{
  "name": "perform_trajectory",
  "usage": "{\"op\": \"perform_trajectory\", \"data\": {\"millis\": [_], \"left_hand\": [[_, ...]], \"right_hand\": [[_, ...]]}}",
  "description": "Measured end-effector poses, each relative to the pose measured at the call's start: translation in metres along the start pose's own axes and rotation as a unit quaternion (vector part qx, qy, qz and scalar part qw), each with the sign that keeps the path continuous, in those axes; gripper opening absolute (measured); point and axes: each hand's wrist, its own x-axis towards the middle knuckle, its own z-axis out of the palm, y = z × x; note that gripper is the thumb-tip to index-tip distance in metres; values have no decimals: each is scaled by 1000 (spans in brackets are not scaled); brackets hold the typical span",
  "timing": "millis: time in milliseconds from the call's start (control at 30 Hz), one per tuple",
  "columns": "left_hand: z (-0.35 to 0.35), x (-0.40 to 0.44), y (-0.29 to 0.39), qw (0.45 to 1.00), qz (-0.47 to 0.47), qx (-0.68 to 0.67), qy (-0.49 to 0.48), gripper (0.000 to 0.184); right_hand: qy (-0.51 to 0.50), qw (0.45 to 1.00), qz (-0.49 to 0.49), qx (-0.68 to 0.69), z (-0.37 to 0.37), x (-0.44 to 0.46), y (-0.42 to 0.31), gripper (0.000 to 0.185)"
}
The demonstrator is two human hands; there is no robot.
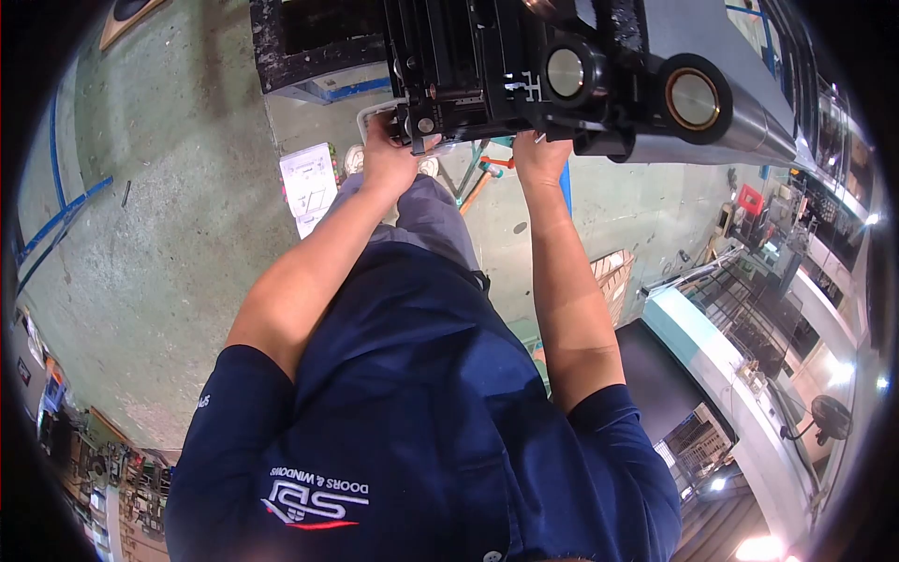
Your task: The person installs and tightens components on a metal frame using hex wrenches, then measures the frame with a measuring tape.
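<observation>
A black metal machine point(468, 70) with rails and bolts fills the top middle of the head view. My left hand point(389, 161) is closed at its lower left corner, fingers curled round a small black bracket point(418, 131). Farther right, my right hand point(543, 159) reaches up to the machine's lower edge with bent fingers. The machine hides most of those fingertips, and what they hold cannot be made out. Two round metal cylinder ends point(693, 98) sit to the right of my right hand.
Printed sheets with a drawing point(307, 187) lie low at my left. Under the machine are an orange-handled tool point(478, 187) and a pale bin edge point(367, 117). A wooden pallet point(613, 276) and a standing fan point(829, 417) are at right. Blue tape point(70, 220) marks the green floor.
</observation>
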Motion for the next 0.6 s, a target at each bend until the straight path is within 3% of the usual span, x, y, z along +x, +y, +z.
{"op": "perform_trajectory", "data": {"millis": [167, 433, 467, 533, 600], "left_hand": [[-2, 0, 1, 999, -22, 38, 9, 75], [-3, 2, 1, 1000, -21, 17, -2, 77], [-1, 1, -1, 1000, -22, 16, -2, 77], [2, -3, -1, 999, -28, 19, 41, 31], [1, -2, -3, 998, -11, 56, 38, 31]], "right_hand": [[24, 993, -91, -76, -3, 9, -19, 22], [6, 983, -121, -141, -5, 12, -18, 26], [2, 977, -142, -160, -6, 12, -17, 19], [-5, 971, -162, -178, -9, 9, -12, 14], [-65, 975, -141, -158, -13, 9, -7, 26]]}}
